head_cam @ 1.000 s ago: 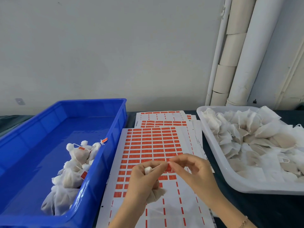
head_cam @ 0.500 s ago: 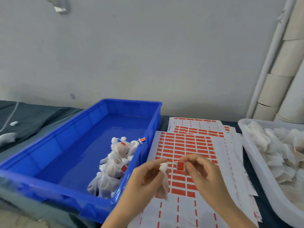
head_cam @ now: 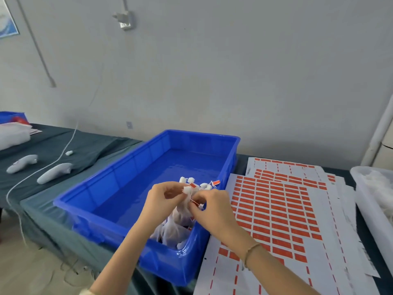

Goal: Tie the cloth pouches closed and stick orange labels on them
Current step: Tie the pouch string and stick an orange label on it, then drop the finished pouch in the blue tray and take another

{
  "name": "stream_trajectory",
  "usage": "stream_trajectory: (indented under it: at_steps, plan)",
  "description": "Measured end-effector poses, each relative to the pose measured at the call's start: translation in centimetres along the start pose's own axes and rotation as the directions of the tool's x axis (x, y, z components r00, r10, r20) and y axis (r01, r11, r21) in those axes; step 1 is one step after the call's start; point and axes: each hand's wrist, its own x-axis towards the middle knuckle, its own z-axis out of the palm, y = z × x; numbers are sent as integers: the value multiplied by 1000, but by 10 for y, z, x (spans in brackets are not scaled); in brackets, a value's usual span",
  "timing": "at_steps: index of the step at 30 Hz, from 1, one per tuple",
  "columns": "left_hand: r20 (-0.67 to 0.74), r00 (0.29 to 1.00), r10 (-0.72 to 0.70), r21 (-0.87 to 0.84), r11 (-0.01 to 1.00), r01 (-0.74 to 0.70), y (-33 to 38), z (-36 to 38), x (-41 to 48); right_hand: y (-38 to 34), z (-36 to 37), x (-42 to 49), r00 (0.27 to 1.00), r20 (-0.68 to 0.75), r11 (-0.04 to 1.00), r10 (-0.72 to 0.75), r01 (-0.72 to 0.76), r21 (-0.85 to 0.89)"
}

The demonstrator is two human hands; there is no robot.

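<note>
White cloth pouch [head_cam: 180, 211] hangs over the near right corner of the blue plastic bin [head_cam: 102, 194], its gathered neck pinched by the left hand's [head_cam: 162, 202] fingers while the right hand's [head_cam: 212, 211] fingers pinch a small orange label [head_cam: 195, 201] at that neck. Inside the bin, right beneath, lie tied white pouches [head_cam: 170, 233]; just right of the bin, white sheets of orange labels [head_cam: 274, 211] lie on the cloth-covered counter [head_cam: 53, 211].

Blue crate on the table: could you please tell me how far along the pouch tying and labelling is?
Done: a small heap of tied, orange-labelled white cloth pouches lies in the blue plastic crate. In hand: the left hand and right hand grip one more pouch above it. Left: the white plastic tray holds more white cloth.
</note>
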Motion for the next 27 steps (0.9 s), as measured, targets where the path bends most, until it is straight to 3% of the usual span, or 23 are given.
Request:
stream_trajectory:
  at_steps: [4,7,9,12,17,20,23,27]
  plan:
    - [-61,998,21,183,983,-10,-3,10,7,1,3,-7,994,-105,999,11,-15,-30]
    - [-169,979,114,99,990,-98,10,30,-4,6,-9,-28,992,-117,998,56,-53,30]
    - [-168,973,156,5,988,-157,25,56,-14,15,-26,-43,990,-112,993,89,-80,91]
    - [-56,970,236,-33,971,-238,48,110,-28,28,-64,-66,964,-183,977,191,-169,133]
    - [182,941,286,-175,951,-255,92,207,-53,59,-155,-127,886,-320,942,336,-307,138]
    - [318,853,413,-291,899,-327,120,259,-70,81,-215,-167,838,-425,931,342,-364,32]
    - [438,764,474,-374,869,-325,144,309,-83,106,-267,-200,745,-549,882,380,-471,-29]
    - [626,613,482,-317,876,-364,166,371,-92,148,-323,-236,673,-572,712,469,-671,-206]
